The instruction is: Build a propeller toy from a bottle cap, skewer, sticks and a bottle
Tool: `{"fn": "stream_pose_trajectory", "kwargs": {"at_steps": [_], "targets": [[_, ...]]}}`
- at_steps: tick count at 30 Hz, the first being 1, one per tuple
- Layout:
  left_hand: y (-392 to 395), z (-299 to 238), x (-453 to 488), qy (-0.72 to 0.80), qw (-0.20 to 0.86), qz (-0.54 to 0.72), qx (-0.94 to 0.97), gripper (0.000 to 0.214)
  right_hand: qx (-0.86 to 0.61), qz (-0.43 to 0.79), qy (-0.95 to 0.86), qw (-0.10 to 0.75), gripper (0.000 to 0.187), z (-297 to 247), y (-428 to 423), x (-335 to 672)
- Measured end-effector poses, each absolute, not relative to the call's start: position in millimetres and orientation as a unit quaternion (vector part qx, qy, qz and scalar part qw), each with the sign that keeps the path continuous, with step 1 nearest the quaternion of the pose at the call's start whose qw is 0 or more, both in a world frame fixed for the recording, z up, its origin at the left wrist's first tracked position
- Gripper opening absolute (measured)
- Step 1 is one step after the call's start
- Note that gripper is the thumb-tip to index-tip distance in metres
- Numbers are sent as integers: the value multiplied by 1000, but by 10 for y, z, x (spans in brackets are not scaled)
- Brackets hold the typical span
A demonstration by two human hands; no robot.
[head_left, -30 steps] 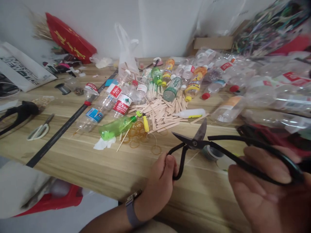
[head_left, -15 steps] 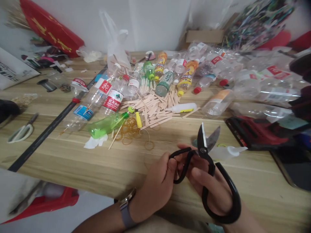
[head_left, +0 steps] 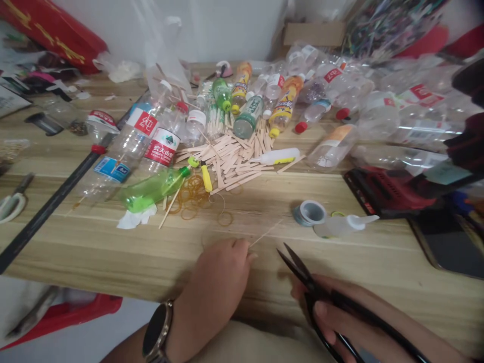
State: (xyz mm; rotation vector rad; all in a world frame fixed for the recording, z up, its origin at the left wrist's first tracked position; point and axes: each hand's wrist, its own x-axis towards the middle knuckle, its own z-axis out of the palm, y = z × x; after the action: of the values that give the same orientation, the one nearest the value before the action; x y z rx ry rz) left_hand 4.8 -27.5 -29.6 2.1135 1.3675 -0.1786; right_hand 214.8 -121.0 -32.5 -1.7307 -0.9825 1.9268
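Observation:
My left hand [head_left: 223, 275], with a watch on its wrist, is closed above the front of the table. A thin, straight, pale strand [head_left: 266, 232] sticks out from its fingertips toward the upper right; whether it is wire or a fine stick I cannot tell. My right hand [head_left: 340, 307] grips black-handled scissors [head_left: 312, 290], its fingers around the handles. The narrow blades stand slightly apart and point up and left, toward the strand but not touching it. Beyond the scissors, a grey-blue spool with a white rim [head_left: 310, 214] sits beside a white nozzle bottle [head_left: 340, 224].
Wooden sticks [head_left: 236, 159] lie piled mid-table beside rubber bands [head_left: 192, 191] and a green bottle [head_left: 155, 189]. Many clear bottles [head_left: 397, 118] crowd the back right. A red and black power tool [head_left: 393, 191] and a phone [head_left: 449, 242] lie at right. White-handled scissors [head_left: 13, 204] are at left.
My right hand has lowered the scissors and turned them leftward; their blades have closed most of the way. My left hand has come away from the scissors' handle, leaving the spool in view.

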Motion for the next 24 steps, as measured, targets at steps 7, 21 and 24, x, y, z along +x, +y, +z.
{"fn": "stream_pose_trajectory", "kwargs": {"at_steps": [7,21,24], "targets": [[-288,-263,63,500,298,-44,812,28,-624,686,-350,132,63,-224,-1006,2005],[-308,-266,105,504,300,-54,808,29,-590,670,-441,93,43,-299,-781,1839],[-306,-263,101,506,297,-60,808,29,-591,665,-445,104,42,-289,-789,1835]]}}
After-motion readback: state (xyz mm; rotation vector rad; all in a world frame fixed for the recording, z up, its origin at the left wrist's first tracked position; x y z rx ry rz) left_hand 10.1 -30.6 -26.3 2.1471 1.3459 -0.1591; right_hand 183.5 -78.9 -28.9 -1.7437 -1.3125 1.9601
